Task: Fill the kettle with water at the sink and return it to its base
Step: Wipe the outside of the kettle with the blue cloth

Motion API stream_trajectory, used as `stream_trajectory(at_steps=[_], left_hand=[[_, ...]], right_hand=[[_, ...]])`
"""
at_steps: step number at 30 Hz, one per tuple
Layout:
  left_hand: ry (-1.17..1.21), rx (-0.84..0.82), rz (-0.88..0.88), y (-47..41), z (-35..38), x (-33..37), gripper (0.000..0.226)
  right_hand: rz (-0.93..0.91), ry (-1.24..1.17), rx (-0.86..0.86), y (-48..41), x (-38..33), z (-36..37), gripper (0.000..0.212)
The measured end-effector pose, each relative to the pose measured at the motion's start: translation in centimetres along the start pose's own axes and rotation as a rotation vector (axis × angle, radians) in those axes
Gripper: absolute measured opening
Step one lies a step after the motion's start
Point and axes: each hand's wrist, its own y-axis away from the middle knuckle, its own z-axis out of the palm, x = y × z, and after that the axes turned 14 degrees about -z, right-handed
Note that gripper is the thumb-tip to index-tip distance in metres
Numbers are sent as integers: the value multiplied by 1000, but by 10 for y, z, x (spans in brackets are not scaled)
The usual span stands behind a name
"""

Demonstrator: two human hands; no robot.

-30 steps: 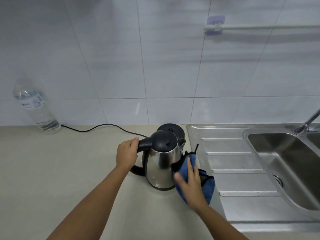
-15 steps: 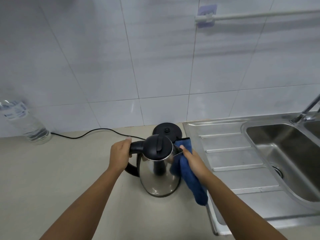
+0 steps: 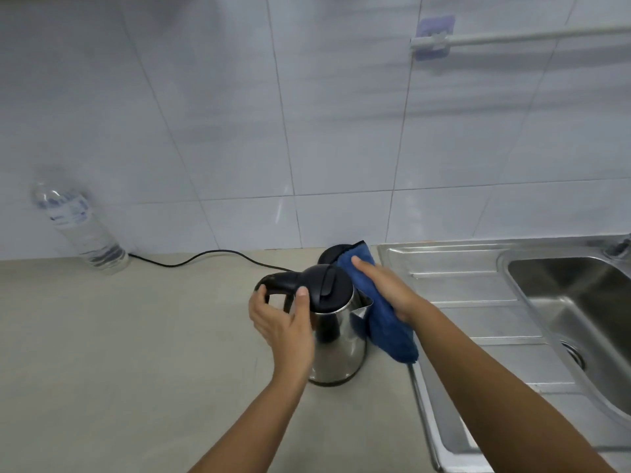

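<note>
The steel kettle [image 3: 338, 353] with its black lid down stands on the beige counter [image 3: 119, 353], just in front of its round black base [image 3: 327, 257]. My left hand [image 3: 280, 322] grips the kettle's black handle, thumb by the lid and fingers curled round the loop. With straight fingers, my right hand [image 3: 386, 285] presses a blue cloth [image 3: 386, 326] against the spout side of the kettle. The cloth's top corner lies over part of the base and its lower end hangs beside the kettle. The thumb of that hand is hidden.
A steel sink [image 3: 563, 302] with a ribbed drainboard [image 3: 461, 278] sits to the right, the tap's foot [image 3: 618, 247] at its far corner. A clear water bottle [image 3: 82, 230] stands by the tiled wall at left. The black cord [image 3: 205, 259] runs along the wall. A rail [image 3: 512, 35] hangs above.
My right hand has slid the blue cloth up from low on the kettle's side to its top by the spout. My left hand has shifted its hold on the handle, thumb now near the lid.
</note>
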Motion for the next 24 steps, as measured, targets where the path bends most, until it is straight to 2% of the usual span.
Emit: stream_trajectory(at_steps=[2,4,8,14,18,19,22,24], left_hand=[[16,-123,-19,14,5,-2,78],[11,-198,-2,18,8,-2,80],[-78,-287,55,19,4,-8,84],[-78,-435,59,-8,-6,-6,74],[-92,-528,78,-29,-8,-1,62],[-106,-544,81,-34,-8,0,60],[-135,-587,74,-40,-6,5,58],[-129,-566,42,-35,-5,10,57]], right_hand=[[70,42,-105,-4,-5,4,70],[98,45,-107,-2,2,3,78],[127,25,-42,19,11,-7,80],[143,132,152,67,13,-1,48],[70,49,225,101,28,22,40],[31,27,218,108,35,29,47],[-74,48,198,116,54,47,86],[-79,22,207,110,58,51,92]])
